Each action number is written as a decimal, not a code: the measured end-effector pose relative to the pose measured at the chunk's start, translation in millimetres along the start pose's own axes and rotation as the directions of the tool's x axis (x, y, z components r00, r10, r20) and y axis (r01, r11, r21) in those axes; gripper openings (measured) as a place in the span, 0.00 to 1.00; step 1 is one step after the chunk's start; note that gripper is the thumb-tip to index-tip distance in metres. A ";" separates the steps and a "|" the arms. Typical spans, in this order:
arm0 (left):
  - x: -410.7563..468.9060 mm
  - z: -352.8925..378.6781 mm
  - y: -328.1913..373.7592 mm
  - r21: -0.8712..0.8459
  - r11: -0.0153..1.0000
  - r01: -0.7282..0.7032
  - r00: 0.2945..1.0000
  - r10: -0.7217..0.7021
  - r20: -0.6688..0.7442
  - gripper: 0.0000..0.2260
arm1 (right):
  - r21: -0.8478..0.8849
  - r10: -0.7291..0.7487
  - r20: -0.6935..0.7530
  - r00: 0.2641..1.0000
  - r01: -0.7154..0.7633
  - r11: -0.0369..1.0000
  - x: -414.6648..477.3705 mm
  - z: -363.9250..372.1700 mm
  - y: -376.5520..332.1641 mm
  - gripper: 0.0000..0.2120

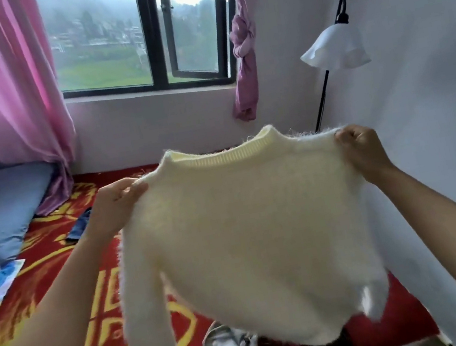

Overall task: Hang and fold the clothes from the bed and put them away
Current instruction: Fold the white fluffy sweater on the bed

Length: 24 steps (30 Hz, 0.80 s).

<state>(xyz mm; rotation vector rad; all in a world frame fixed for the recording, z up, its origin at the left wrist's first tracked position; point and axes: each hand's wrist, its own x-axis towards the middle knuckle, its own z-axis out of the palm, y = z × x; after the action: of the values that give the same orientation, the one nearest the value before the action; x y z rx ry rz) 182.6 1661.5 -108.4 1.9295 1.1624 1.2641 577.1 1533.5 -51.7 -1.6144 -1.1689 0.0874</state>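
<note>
I hold the cream sweater (249, 230) up in the air above the red bed (83, 290), my left hand (117, 200) and right hand (364, 148) each pinching a shoulder. It hangs spread, ready for folding; next I judge it needs laying flat, sleeves tucked in.

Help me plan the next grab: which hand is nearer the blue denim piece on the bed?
Left. The left hand grips one shoulder of the cream sweater, close beside the denim piece; the right hand grips the other shoulder, the sweater's whole width away.
</note>
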 end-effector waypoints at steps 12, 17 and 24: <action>-63.5 -112.8 -12.5 0.142 0.976 0.166 0.949 -0.119 -0.293 0.02 | 0.180 0.002 0.717 0.697 -0.188 0.966 -20.4 98.5 -0.8 0.12; -84.0 -153.5 -19.3 0.109 0.976 0.186 0.912 -0.130 -0.388 0.06 | 0.321 -0.026 0.779 0.627 -0.363 0.875 -33.0 135.2 -32.8 0.10; -81.1 -216.8 -55.0 0.098 0.981 0.167 0.883 -0.104 -0.457 0.18 | 0.423 -0.087 0.753 0.652 -0.378 0.824 -33.6 185.8 -88.4 0.10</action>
<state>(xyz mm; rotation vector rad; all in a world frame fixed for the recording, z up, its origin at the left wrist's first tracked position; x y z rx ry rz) -50.3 1613.7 -100.1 1.6500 1.6204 1.6444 395.8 1633.5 -75.5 -1.1306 -1.4256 1.2208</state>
